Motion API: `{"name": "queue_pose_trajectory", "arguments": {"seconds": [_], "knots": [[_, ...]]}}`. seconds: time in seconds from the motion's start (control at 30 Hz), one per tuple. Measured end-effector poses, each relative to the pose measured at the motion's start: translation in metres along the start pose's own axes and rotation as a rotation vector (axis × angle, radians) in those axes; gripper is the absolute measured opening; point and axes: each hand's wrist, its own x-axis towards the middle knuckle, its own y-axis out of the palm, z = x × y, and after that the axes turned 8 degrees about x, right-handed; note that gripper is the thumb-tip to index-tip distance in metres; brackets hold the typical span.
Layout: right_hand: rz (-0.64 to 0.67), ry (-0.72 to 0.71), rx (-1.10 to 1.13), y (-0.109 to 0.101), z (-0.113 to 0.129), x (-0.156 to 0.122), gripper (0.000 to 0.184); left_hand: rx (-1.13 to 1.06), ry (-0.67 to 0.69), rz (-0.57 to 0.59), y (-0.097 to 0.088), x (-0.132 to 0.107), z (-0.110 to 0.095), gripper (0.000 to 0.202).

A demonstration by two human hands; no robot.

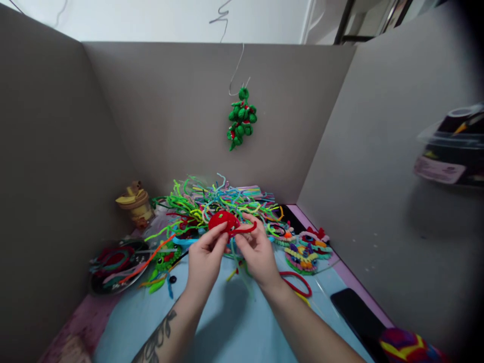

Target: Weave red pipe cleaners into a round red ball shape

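Note:
Both my hands meet in the middle, above the blue table covering. My left hand point(212, 245) pinches a rounded red figure point(223, 220) made of fuzzy pipe cleaner, with a small green spot on it. A red pipe cleaner point(247, 229) runs from the figure's right side to my right hand point(257, 247), whose thumb and fingers are closed around it. Pale green strands point(239, 267) hang below the figure between the hands. My fingers cover the figure's lower part.
Behind the hands lies a big heap of colourful pipe cleaners point(227, 196). A black dish point(119, 267) stands left, finished-looking colourful pieces point(306, 252) and a black phone point(357, 320) right. A green-and-red piece point(242, 118) hangs on the grey back panel point(170, 101).

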Motion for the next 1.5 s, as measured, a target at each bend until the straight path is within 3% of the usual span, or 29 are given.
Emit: {"name": "queue_pose_trajectory", "arguments": {"seconds": [0.17,0.4,0.8,0.9,1.0,1.1,1.17,1.5], "knots": [[-0.030,-0.080,-0.045,-0.005,0.006,0.005,0.012,0.077,0.008,-0.026,-0.005,0.004,-0.001,0.024],[-0.054,-0.112,-0.078,-0.011,0.009,0.012,0.013,0.053,-0.027,0.039,-0.002,0.002,0.003,0.028],[-0.058,0.154,0.122,-0.007,-0.007,0.016,0.019,0.048,-0.053,-0.010,-0.002,0.000,0.000,0.024],[-0.105,0.069,0.026,-0.010,-0.003,0.014,0.014,-0.003,-0.091,-0.044,-0.004,0.003,0.001,0.028],[-0.144,-0.158,-0.216,-0.013,0.004,0.012,0.007,-0.042,-0.117,-0.053,-0.005,0.006,0.002,0.031],[-0.099,-0.397,-0.417,-0.015,0.009,0.009,0.006,-0.044,-0.131,-0.042,-0.005,0.007,0.002,0.032],[-0.047,-0.476,-0.475,-0.016,0.010,0.007,0.010,-0.036,-0.132,-0.029,-0.004,0.006,0.002,0.031],[0.000,-0.482,-0.482,-0.011,0.009,0.005,0.012,-0.050,-0.096,0.004,0.000,-0.001,0.000,0.026]]}}
